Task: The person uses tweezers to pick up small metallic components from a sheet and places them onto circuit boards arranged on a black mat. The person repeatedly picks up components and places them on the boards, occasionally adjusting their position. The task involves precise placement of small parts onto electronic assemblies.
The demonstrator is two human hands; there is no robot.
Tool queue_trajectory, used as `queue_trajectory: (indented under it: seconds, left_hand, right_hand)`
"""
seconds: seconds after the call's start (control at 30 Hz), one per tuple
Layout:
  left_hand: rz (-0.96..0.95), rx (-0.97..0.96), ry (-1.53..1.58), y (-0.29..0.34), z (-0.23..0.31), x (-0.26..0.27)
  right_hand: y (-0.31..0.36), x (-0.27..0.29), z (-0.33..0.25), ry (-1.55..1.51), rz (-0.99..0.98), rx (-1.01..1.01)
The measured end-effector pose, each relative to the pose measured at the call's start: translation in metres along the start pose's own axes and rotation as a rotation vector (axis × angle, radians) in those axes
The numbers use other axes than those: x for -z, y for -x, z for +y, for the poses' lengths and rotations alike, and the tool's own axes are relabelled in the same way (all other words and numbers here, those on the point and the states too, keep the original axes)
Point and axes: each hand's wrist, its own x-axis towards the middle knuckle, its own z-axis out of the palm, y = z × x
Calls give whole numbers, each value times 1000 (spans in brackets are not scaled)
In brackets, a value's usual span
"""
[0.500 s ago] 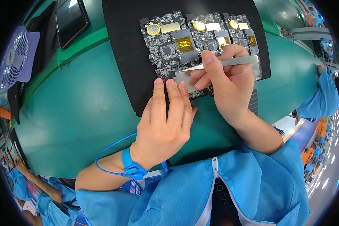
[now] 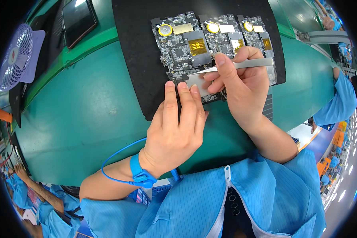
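Observation:
Three circuit boards (image 2: 181, 55), each with a yellow-rimmed coin cell (image 2: 165, 30) and amber tape, lie side by side on a black mat (image 2: 137, 67). My left hand (image 2: 174, 131), fingers stretched out, rests its fingertips on the near end of the leftmost board, beside a flat silver plate (image 2: 193, 82). Pinched between thumb and fingers, metal tweezers (image 2: 256, 63) are held in my right hand (image 2: 246, 89). Their points reach left to the board, just above that plate's upper edge; whether they touch it I cannot tell. My right hand hides parts of the other boards.
A green table (image 2: 79, 119) carries the mat. At the left are a purple fan (image 2: 18, 59) and a dark tablet-like device (image 2: 78, 20). A blue wrist strap (image 2: 139, 170) with its cord circles my left wrist. Other people in blue work at both sides.
The boards and mat sit slightly farther right in the picture, along with both hands. The grip on the tweezers and the left fingertips' place on the board look the same.

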Motion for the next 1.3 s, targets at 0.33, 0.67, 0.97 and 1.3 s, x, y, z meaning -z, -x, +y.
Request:
queue_trajectory:
  seconds: [0.33, 0.67, 0.97, 1.3]
  left_hand:
    - [9, 7, 3, 0, 1, -1]
    - [125, 22, 57, -6, -9, -10]
    - [-58, 103, 140, -2, -1, 3]
    - [-53, 41, 25, 3, 3, 3]
  right_hand:
    - [-1, 1, -1, 22, -2, -2]
    - [-1, 0, -2, 59, -29, -7]
    - [3, 1, 5, -2, -30, 159]
    - [5, 1, 16, 152, -138, 373]
